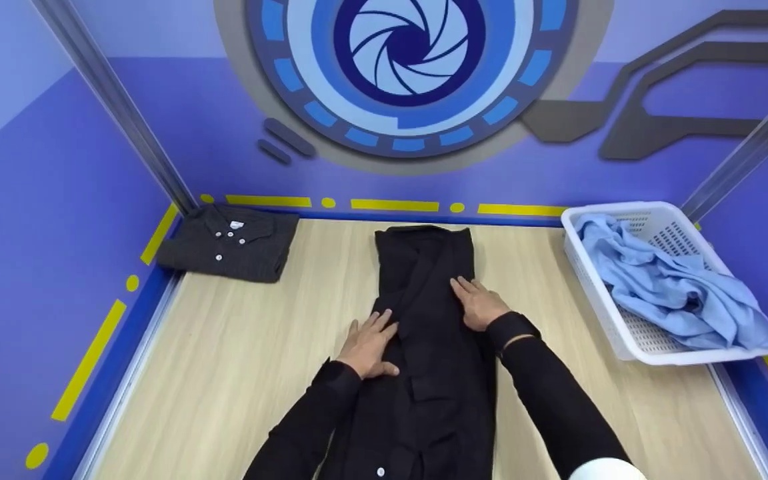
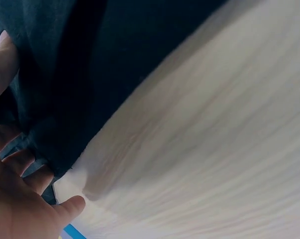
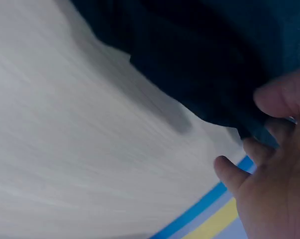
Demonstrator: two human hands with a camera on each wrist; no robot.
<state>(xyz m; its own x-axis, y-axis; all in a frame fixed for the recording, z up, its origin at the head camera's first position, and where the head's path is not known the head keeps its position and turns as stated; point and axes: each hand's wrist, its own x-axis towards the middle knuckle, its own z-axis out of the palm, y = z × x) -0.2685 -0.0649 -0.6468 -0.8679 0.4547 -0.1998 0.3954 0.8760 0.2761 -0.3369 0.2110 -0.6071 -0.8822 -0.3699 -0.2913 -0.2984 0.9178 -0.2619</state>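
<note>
A black shirt (image 1: 447,347) lies lengthwise on the table, folded into a long narrow strip, with a white button near its lower end. My left hand (image 1: 369,345) rests on its left edge, fingers spread and the thumb laid across the cloth. On the opposite edge, a little farther up, my right hand (image 1: 481,305) touches the shirt with straight fingers. In the left wrist view the left hand's fingers (image 2: 38,178) lie along the dark cloth's border. The right wrist view shows the right hand (image 3: 279,184) at the cloth's other border, its little finger out over the wood.
A folded dark grey shirt (image 1: 251,250) with white buttons lies in the back left corner. At the right stands a white plastic basket (image 1: 594,293) holding a crumpled light blue garment (image 1: 677,287). Blue walls enclose the wooden table (image 1: 237,347) at the back and sides.
</note>
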